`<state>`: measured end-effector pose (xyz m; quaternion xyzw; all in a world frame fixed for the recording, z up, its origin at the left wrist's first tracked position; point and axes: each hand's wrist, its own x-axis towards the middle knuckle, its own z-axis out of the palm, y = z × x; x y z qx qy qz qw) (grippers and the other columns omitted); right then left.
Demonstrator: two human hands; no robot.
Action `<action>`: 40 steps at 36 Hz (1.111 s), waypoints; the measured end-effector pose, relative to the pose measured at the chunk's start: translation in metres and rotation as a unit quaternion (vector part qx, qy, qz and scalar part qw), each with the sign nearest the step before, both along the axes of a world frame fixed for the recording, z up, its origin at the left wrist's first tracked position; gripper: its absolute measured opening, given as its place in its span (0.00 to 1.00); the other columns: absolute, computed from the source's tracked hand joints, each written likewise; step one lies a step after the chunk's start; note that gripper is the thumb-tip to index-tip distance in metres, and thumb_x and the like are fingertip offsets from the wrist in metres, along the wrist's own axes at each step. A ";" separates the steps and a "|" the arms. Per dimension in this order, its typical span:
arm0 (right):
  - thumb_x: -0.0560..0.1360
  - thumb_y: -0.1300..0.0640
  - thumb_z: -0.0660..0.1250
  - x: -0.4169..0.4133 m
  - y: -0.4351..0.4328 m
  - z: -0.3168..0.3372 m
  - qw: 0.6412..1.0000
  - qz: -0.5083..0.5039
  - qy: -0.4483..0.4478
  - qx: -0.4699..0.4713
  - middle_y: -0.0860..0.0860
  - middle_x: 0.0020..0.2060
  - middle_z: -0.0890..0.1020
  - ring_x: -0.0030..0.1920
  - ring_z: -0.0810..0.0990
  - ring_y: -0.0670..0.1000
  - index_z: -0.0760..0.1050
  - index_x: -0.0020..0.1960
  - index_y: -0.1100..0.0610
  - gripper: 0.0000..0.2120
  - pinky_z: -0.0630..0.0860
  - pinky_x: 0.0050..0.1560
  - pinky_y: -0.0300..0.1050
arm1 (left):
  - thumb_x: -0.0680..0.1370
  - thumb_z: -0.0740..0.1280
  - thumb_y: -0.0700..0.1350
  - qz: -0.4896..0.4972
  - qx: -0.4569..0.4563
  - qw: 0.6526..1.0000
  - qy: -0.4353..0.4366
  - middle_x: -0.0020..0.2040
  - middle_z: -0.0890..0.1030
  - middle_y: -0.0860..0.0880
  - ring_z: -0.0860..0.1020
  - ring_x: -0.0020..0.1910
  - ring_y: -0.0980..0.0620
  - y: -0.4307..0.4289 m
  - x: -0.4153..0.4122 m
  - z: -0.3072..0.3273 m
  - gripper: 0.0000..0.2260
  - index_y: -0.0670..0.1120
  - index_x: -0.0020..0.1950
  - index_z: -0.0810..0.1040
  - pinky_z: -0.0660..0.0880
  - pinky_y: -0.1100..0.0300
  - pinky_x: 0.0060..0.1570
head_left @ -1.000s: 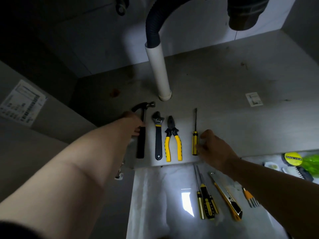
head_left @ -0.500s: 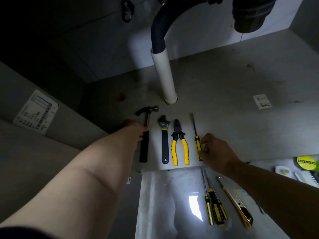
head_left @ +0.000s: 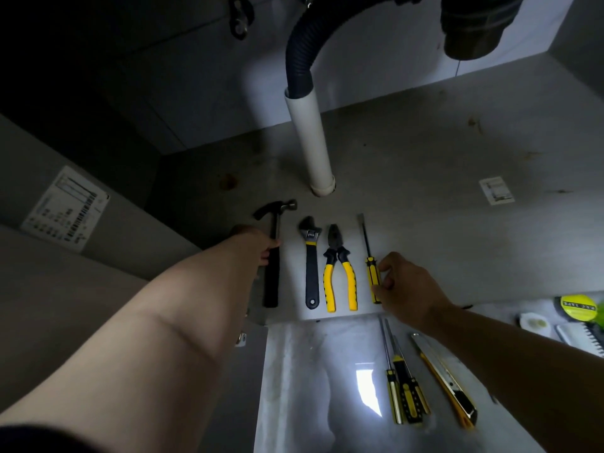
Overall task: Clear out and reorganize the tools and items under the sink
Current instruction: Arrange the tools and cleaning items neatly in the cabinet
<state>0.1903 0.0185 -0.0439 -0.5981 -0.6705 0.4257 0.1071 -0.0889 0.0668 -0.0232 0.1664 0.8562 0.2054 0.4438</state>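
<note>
BLOCKED: wrench (head_left: 312, 269) and pliers (head_left: 336, 253) lie between left hand (head_left: 253, 246) on hammer (head_left: 273, 282) and right hand (head_left: 408, 289) on screwdriver (head_left: 372, 273) | BLOCKED: drain pipe (head_left: 310, 145) upright beyond both, hose (head_left: 299, 60) arching above | FREE: bare cabinet floor (head_left: 457, 158) beyond and right of right hand

Four tools lie in a row on the cabinet floor (head_left: 425, 152), heads toward 12 o'clock: hammer (head_left: 273, 282), wrench (head_left: 312, 276), pliers (head_left: 338, 276), screwdriver (head_left: 368, 256). Your left hand (head_left: 255, 246) holds the hammer's handle just under the head, at the row's 9 o'clock end. Your right hand (head_left: 408, 289) pinches the screwdriver's yellow handle at the 3 o'clock end. The white pipe (head_left: 310, 142) stands at 12 o'clock from the wrench. At 6 o'clock from your right hand, a screwdriver pair (head_left: 403, 393) and a utility knife (head_left: 447, 387) lie on the pale floor (head_left: 294, 371).
</note>
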 end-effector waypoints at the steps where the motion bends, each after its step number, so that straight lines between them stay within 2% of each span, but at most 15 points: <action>1: 0.75 0.59 0.69 0.000 0.000 0.000 1.000 0.002 -0.001 0.000 0.57 0.47 0.82 0.50 0.81 0.57 0.72 0.59 0.56 0.13 0.78 0.53 0.54 | 0.76 0.74 0.37 0.000 0.001 1.000 0.002 0.53 0.77 0.43 0.76 0.66 0.42 -0.001 0.001 0.001 0.22 0.37 0.67 0.72 0.72 0.41 0.68; 5: 0.76 0.59 0.68 0.000 0.000 -0.001 1.000 0.003 0.003 -0.006 0.58 0.46 0.82 0.49 0.82 0.58 0.71 0.59 0.56 0.13 0.78 0.54 0.54 | 0.76 0.74 0.38 -0.012 0.011 0.999 0.033 0.50 0.78 0.42 0.78 0.60 0.42 -0.001 0.000 -0.003 0.22 0.35 0.67 0.72 0.76 0.45 0.64; 7: 0.76 0.59 0.68 0.000 0.001 -0.001 1.000 0.004 0.003 -0.007 0.59 0.47 0.82 0.50 0.82 0.59 0.71 0.59 0.56 0.14 0.78 0.54 0.55 | 0.78 0.73 0.41 -0.087 0.001 0.986 0.143 0.59 0.79 0.38 0.79 0.58 0.41 -0.002 0.005 -0.002 0.23 0.37 0.70 0.72 0.78 0.47 0.61; 9: 0.75 0.60 0.68 -0.002 0.000 -0.001 1.000 0.001 0.006 -0.006 0.59 0.47 0.81 0.50 0.81 0.59 0.71 0.59 0.57 0.14 0.78 0.54 0.55 | 0.78 0.71 0.45 -0.222 0.006 0.927 0.303 0.66 0.77 0.39 0.78 0.63 0.40 -0.005 0.017 0.002 0.23 0.41 0.71 0.71 0.77 0.46 0.62; 10: 0.75 0.60 0.68 -0.003 0.000 0.000 1.000 -0.002 0.007 -0.005 0.59 0.47 0.81 0.49 0.81 0.59 0.71 0.59 0.57 0.13 0.78 0.53 0.55 | 0.78 0.71 0.45 -0.269 0.028 0.901 0.340 0.65 0.77 0.40 0.77 0.64 0.40 -0.007 0.026 0.004 0.21 0.43 0.69 0.72 0.76 0.46 0.62; 12: 0.75 0.59 0.68 -0.004 -0.001 -0.001 1.000 -0.005 0.007 -0.003 0.58 0.47 0.80 0.48 0.80 0.57 0.71 0.58 0.57 0.13 0.78 0.51 0.52 | 0.78 0.71 0.49 -0.324 0.043 0.888 0.324 0.59 0.80 0.43 0.79 0.58 0.43 -0.016 0.045 0.000 0.17 0.45 0.64 0.74 0.78 0.49 0.58; 15: 0.75 0.57 0.69 -0.007 -0.004 -0.001 1.000 0.001 -0.004 0.003 0.55 0.49 0.80 0.50 0.79 0.55 0.69 0.61 0.56 0.17 0.73 0.48 0.44 | 0.75 0.75 0.54 -0.322 0.058 0.909 0.256 0.51 0.81 0.46 0.80 0.52 0.46 -0.034 0.061 -0.014 0.17 0.45 0.56 0.74 0.73 0.58 0.47; 19: 0.74 0.58 0.69 -0.009 -0.006 -0.003 1.000 0.008 -0.012 0.013 0.56 0.47 0.79 0.49 0.79 0.55 0.68 0.60 0.56 0.17 0.74 0.48 0.46 | 0.73 0.76 0.49 -0.242 0.097 0.940 0.220 0.51 0.83 0.47 0.81 0.51 0.47 -0.050 0.065 -0.033 0.15 0.47 0.53 0.74 0.74 0.60 0.46; 22: 0.74 0.59 0.68 -0.011 -0.006 -0.003 1.000 0.004 -0.018 0.021 0.55 0.45 0.79 0.47 0.79 0.55 0.68 0.58 0.55 0.15 0.75 0.46 0.46 | 0.72 0.78 0.47 -0.169 0.133 0.956 0.199 0.46 0.82 0.52 0.81 0.49 0.50 -0.058 0.067 -0.043 0.14 0.51 0.49 0.74 0.74 0.61 0.48; 24: 0.74 0.60 0.67 -0.012 -0.007 -0.003 0.999 0.003 -0.018 0.027 0.55 0.47 0.79 0.47 0.79 0.55 0.69 0.59 0.55 0.15 0.76 0.46 0.46 | 0.72 0.78 0.47 -0.130 0.158 0.957 0.206 0.44 0.81 0.55 0.81 0.48 0.53 -0.062 0.067 -0.045 0.11 0.53 0.48 0.77 0.73 0.63 0.48; 28: 0.74 0.60 0.67 -0.013 -0.009 -0.004 0.999 0.009 -0.006 0.045 0.56 0.52 0.77 0.50 0.79 0.56 0.70 0.63 0.56 0.18 0.78 0.51 0.51 | 0.74 0.76 0.49 -0.104 0.187 0.946 0.245 0.49 0.84 0.54 0.80 0.46 0.55 -0.065 0.066 -0.047 0.10 0.50 0.53 0.83 0.70 0.66 0.48; 31: 0.75 0.60 0.66 -0.014 -0.009 -0.005 0.998 0.009 -0.003 0.055 0.56 0.52 0.77 0.51 0.78 0.57 0.70 0.64 0.57 0.18 0.78 0.53 0.53 | 0.76 0.73 0.49 -0.112 0.193 0.939 0.260 0.51 0.84 0.49 0.82 0.50 0.49 -0.064 0.068 -0.047 0.08 0.49 0.53 0.83 0.77 0.58 0.53; 34: 0.76 0.61 0.66 -0.014 -0.010 -0.005 0.998 0.007 0.002 0.063 0.56 0.52 0.76 0.51 0.78 0.58 0.70 0.65 0.57 0.18 0.78 0.53 0.55 | 0.77 0.71 0.49 -0.112 0.192 0.935 0.276 0.52 0.84 0.48 0.82 0.50 0.47 -0.065 0.069 -0.044 0.08 0.48 0.54 0.82 0.79 0.54 0.53; 37: 0.76 0.61 0.65 -0.015 -0.011 -0.005 0.997 0.006 0.004 0.072 0.56 0.52 0.76 0.50 0.78 0.58 0.69 0.66 0.56 0.18 0.77 0.53 0.54 | 0.78 0.70 0.50 -0.127 0.177 0.926 0.307 0.53 0.83 0.47 0.81 0.51 0.44 -0.066 0.071 -0.040 0.09 0.49 0.55 0.81 0.78 0.53 0.50; 40: 0.76 0.60 0.65 -0.015 -0.013 -0.005 0.997 0.004 0.003 0.074 0.55 0.52 0.75 0.49 0.78 0.57 0.68 0.66 0.55 0.18 0.77 0.51 0.53 | 0.79 0.68 0.53 -0.157 0.142 0.910 0.358 0.54 0.80 0.47 0.80 0.51 0.43 -0.070 0.075 -0.035 0.10 0.52 0.58 0.79 0.74 0.54 0.41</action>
